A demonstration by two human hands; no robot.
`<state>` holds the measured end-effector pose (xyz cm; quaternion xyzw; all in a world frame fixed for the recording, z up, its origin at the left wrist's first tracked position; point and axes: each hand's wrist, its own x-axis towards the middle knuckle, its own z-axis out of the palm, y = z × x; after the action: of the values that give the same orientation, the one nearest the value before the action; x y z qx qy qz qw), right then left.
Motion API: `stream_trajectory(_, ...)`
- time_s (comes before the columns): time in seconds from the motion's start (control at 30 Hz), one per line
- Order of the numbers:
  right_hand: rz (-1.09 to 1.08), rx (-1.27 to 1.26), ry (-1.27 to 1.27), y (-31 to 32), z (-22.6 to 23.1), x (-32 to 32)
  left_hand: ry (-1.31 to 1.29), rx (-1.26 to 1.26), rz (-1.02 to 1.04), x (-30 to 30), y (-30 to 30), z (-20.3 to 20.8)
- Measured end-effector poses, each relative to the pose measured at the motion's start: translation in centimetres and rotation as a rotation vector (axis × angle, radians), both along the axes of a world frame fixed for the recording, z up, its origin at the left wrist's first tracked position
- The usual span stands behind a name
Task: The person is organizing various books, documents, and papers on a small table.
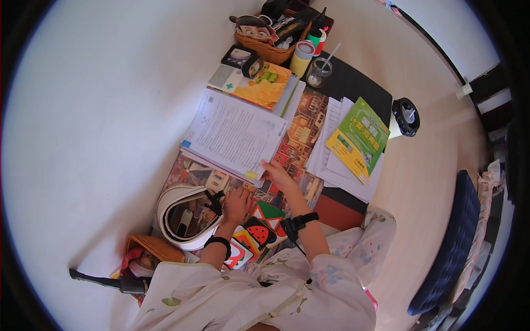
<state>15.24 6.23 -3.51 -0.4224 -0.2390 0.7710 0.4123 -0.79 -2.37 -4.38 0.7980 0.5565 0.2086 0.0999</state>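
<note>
A stack of printed sheets [232, 132] lies on the patterned desk mat, with a blue tab at one corner and a yellow tab at its near right corner. My right hand [276, 174] has that near right corner between its fingers. Just left of it, my left hand [237, 202] lies fingers forward on the mat, below the sheets' near edge, holding nothing. Close beside it stands a white round-rimmed container [164, 212] with a black strap and small items inside. Several colourful picture cards [259, 230] are spread between my forearms. Each wrist wears a black band.
A green and yellow workbook [361, 138] rests on loose papers to the right. Behind the sheets are an orange book [269, 85], a dark case [243, 59], a glass jar with a straw [319, 73], a yellow container [302, 58] and a wicker basket [270, 52]. A bin [406, 118] stands beyond the desk's right edge.
</note>
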Motion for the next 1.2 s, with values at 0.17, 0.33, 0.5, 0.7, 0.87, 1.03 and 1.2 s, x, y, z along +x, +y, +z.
stream_trajectory(0.17,0.194,0.051,-0.238,0.0,-1.0,0.8,-0.007,-0.014,0.020,0.4,0.0,0.0)
stream_trajectory(0.33,0.213,0.052,-0.289,-0.5,-0.4,0.7,0.006,0.000,0.010,0.2,0.0,0.0)
stream_trajectory(0.5,0.199,0.077,-0.262,-0.8,0.1,1.0,-0.001,-0.005,0.006,0.1,0.0,0.0)
stream_trajectory(0.7,0.173,0.094,-0.275,-0.6,-0.6,0.8,-0.001,-0.011,0.009,0.1,0.0,0.2)
stream_trajectory(0.87,0.117,0.100,-0.247,0.2,-1.4,0.8,-0.037,-0.006,0.007,0.2,0.1,0.4)
stream_trajectory(1.03,0.172,0.086,-0.346,0.5,-0.6,0.6,0.000,0.006,0.004,0.0,0.0,0.1)
stream_trajectory(1.2,0.194,0.128,-0.611,0.0,0.0,0.7,0.009,0.011,0.000,0.2,-0.1,0.4)
